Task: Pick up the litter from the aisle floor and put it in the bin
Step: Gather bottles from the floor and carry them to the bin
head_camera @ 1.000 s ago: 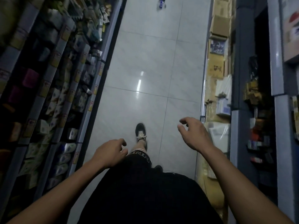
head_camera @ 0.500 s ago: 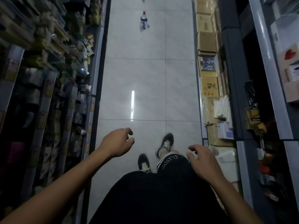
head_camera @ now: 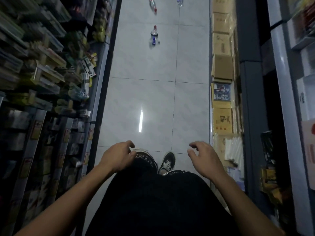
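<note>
Head view: bottle (head_camera: 154, 36) lies well ahead of both empty hands (head_camera: 117, 156)

I am looking down a narrow shop aisle, and everything around me is pointing to a small retail store. Tall shelving (head_camera: 95, 92) is running along the left, crammed with packaged goods and carrying price labels (head_camera: 36, 128) on its front edges. Stacked cardboard boxes (head_camera: 221, 67) are lining the foot of the right-hand shelves (head_camera: 283, 103). A pale tiled floor (head_camera: 144, 92) is reflecting a strip light between them.
</note>
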Action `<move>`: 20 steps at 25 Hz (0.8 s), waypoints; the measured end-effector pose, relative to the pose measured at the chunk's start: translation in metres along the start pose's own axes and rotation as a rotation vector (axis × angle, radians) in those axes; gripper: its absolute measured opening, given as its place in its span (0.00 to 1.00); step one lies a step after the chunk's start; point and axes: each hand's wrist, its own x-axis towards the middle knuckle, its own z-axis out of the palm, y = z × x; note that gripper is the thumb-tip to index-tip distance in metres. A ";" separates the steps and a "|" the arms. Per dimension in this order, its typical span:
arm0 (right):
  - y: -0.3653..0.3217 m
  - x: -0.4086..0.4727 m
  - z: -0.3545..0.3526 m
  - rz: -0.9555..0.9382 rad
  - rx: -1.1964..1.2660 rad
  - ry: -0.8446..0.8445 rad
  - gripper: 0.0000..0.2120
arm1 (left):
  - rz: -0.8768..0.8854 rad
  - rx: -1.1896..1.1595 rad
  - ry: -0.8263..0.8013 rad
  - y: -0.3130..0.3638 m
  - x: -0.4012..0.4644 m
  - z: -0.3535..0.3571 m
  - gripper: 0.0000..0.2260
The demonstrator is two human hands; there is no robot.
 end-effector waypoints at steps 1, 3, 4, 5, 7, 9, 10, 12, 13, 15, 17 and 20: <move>-0.010 0.023 -0.012 -0.021 -0.003 -0.007 0.17 | -0.018 -0.013 0.001 0.001 0.009 -0.007 0.17; -0.032 0.075 -0.035 -0.064 -0.005 -0.022 0.17 | -0.072 -0.042 0.001 -0.002 0.034 -0.024 0.18; -0.044 0.099 -0.044 -0.079 -0.004 -0.021 0.17 | -0.097 -0.051 -0.009 -0.004 0.046 -0.034 0.18; -0.057 0.124 -0.054 -0.091 -0.011 -0.023 0.17 | -0.122 -0.063 -0.024 -0.005 0.062 -0.044 0.18; -0.079 0.173 -0.067 -0.098 -0.029 -0.034 0.17 | -0.151 -0.086 -0.036 -0.009 0.101 -0.068 0.18; -0.097 0.213 -0.077 -0.087 -0.040 -0.047 0.17 | -0.142 -0.096 -0.022 -0.009 0.146 -0.098 0.19; -0.107 0.232 -0.084 -0.070 -0.043 -0.057 0.17 | -0.125 -0.093 -0.014 -0.007 0.171 -0.117 0.19; -0.124 0.261 -0.098 -0.024 -0.055 -0.077 0.17 | -0.082 -0.081 0.001 -0.001 0.217 -0.158 0.18; -0.130 0.273 -0.105 -0.007 -0.054 -0.082 0.16 | -0.059 -0.069 0.007 0.003 0.240 -0.178 0.18; -0.142 0.298 -0.123 0.028 -0.039 -0.072 0.15 | -0.016 -0.037 0.012 0.013 0.283 -0.218 0.18; -0.150 0.327 -0.142 0.065 -0.014 -0.054 0.13 | 0.012 -0.017 0.016 0.025 0.325 -0.259 0.18; -0.157 0.369 -0.170 0.119 0.029 -0.011 0.10 | 0.040 0.008 0.025 0.048 0.389 -0.312 0.18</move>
